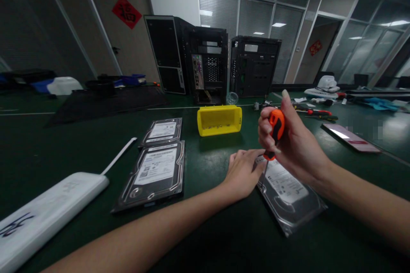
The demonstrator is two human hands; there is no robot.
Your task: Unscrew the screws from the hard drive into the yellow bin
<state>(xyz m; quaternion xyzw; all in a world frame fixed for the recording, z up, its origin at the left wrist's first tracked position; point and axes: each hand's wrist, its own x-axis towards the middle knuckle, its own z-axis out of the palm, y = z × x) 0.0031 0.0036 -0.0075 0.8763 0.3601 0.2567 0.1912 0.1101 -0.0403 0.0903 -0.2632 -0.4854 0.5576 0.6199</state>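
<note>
My right hand is closed round the orange-and-black handle of a screwdriver. The screwdriver's shaft points down, its tip at the left edge of a hard drive that lies label up on the green table. My left hand grips the far left corner of this drive, fingers bent over it and partly hidden. To the left lie two more hard drives, a nearer one and a farther one, ends close together. A yellow bin beyond my hands holds several small screws.
Black computer cases stand at the back. A white power bank-like block with a strap lies front left. At right are a phone, red-handled tools and a white cap-like object. A black mat lies back left.
</note>
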